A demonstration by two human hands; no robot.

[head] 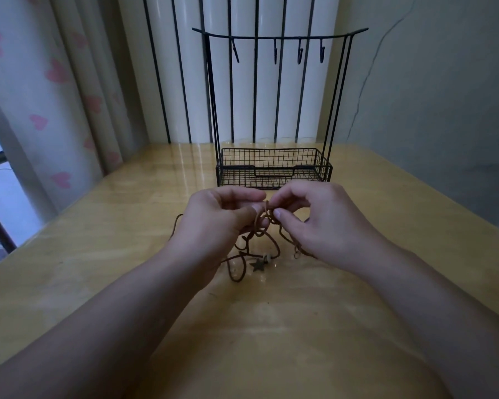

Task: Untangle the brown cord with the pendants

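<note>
- Your forearms enter from 7 and 5 o'clock and meet over the middle of the table [98,254], so the work sits straight under your eyes.
- Nearest part of the cord [236,272]: a slack loop lies on the tabletop at 6 o'clock of your hands. Beside it lie a dark star pendant [258,265] and a small pale bead [268,259]. Resting there, they put no pull on the tangle.
- Left hand [213,223]: fingers curled, thumb and forefinger pinching the cord at the knot. One strand trails out past the wrist toward 9 o'clock.
- Right hand [311,223]: thumb and forefinger pinch a loop of the same knot [267,213]; remaining fingers are curled beneath. More cord hangs under the palm down to the table.
- The fingertips of both hands nearly meet at the knot, held just above the table. Judgement: such a close two-handed pinch lets you tease one loop open while the other hand anchors the rest.
- Status, judged: still tangled; several loops cross below the pinch. Pulling hard would likely tighten it; work slack in instead.
- Far side, 12 o'clock: a black wire rack [274,168] with a basket base and four bare hooks [300,54] on its top bar.
- Behind: curtain at 10 o'clock, barred window beyond.
</note>
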